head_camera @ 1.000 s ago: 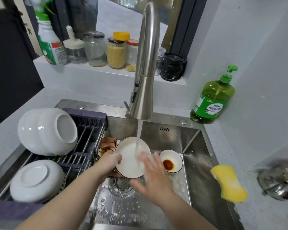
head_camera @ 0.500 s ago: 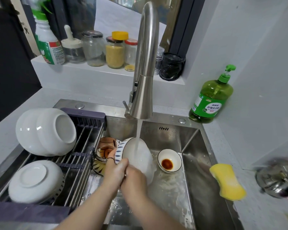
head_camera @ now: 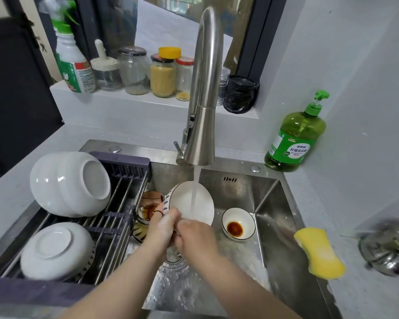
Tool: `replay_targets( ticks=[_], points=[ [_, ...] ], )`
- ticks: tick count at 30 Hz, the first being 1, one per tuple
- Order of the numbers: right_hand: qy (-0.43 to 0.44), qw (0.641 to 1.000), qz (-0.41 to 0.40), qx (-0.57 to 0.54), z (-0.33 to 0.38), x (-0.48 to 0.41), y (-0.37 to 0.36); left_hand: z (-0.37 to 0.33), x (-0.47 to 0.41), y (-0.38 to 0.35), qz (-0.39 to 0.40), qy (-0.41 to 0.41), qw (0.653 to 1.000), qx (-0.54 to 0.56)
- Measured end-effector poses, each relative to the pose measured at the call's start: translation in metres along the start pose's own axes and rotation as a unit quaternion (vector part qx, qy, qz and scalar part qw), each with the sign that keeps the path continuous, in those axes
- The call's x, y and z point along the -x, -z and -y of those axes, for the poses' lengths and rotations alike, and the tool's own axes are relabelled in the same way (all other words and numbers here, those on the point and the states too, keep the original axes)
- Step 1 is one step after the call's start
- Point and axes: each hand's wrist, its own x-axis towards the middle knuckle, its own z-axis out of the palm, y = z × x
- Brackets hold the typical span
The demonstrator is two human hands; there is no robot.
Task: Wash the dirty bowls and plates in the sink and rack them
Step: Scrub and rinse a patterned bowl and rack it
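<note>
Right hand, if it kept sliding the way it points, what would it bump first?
Probably the white bowl with blue-striped outside. The right hand seems to touch its lower rim, close beside the left hand that grips it.

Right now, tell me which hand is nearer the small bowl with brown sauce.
Right. The right hand is just left of the sauce bowl; the left hand lies beyond it, farther left, both gripping the white bowl.

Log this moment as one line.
step: rinse | left hand: grips bowl | right hand: at bowl rim, grip unclear | tap: running | sauce dish: unwashed in sink
</note>
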Motion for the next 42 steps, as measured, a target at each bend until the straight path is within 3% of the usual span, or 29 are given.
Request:
replay_targets(
  ticks=[4,7,9,12,13,15,19,22,25,28,29,31,34,35,39,42],
  points=[
    [0.094,0.992,0.012,0.077,-0.024,0.004,-0.001,-0.034,0.002,0.018,0.099,0.057,0.992,-0.061],
    [0.067,0.996,0.016,0.054,-0.028,0.009,-0.011,-0.051,-0.003,0.031,0.168,0.062,0.976,-0.125],
    [0.050,0.999,-0.009,-0.004,-0.015,0.010,-0.006,-0.046,0.000,0.023,0.151,0.044,0.982,-0.109],
    [-0.080,0.995,-0.030,-0.055,0.001,0.003,-0.006,-0.018,0.008,-0.006,0.067,-0.032,0.997,-0.036],
    [-0.085,0.994,-0.032,-0.061,0.003,0.002,-0.007,-0.011,0.009,-0.012,0.044,-0.036,0.998,-0.019],
    [-0.027,0.998,-0.035,-0.048,0.002,0.005,-0.006,-0.011,0.007,-0.011,0.028,0.010,1.000,0.001],
    [0.092,0.995,0.016,0.031,-0.025,0.009,-0.013,-0.036,-0.002,0.022,0.129,0.118,0.982,-0.072],
    [0.073,0.997,0.018,0.035,-0.028,0.008,-0.014,-0.035,-0.003,0.021,0.138,0.098,0.981,-0.091],
    [-0.045,0.998,0.030,-0.038,-0.013,0.008,-0.015,-0.017,0.005,-0.003,0.063,0.011,0.996,-0.064],
    [-0.056,0.997,-0.007,-0.055,-0.006,0.007,-0.013,-0.004,0.004,-0.014,-0.035,-0.013,0.999,-0.034],
    [-0.030,0.998,-0.009,-0.049,-0.010,0.008,-0.013,-0.007,0.002,-0.011,-0.034,0.009,0.999,-0.037],
    [0.063,0.997,-0.038,0.018,-0.020,0.007,-0.012,-0.018,0.000,0.004,0.046,0.062,0.997,-0.031],
    [0.097,0.991,-0.093,0.019,-0.027,0.008,-0.013,-0.033,0.000,0.015,0.166,0.064,0.984,-0.033],
    [0.084,0.991,-0.108,0.011,-0.026,0.009,-0.011,-0.033,0.000,0.011,0.168,0.042,0.984,-0.048],
    [-0.028,0.995,-0.073,-0.056,-0.021,0.014,-0.004,-0.020,-0.005,-0.014,0.032,-0.029,0.990,-0.134],
    [-0.095,0.983,-0.022,-0.156,-0.031,0.021,-0.009,-0.012,-0.005,-0.026,0.027,-0.042,0.974,-0.219]
  ],
)
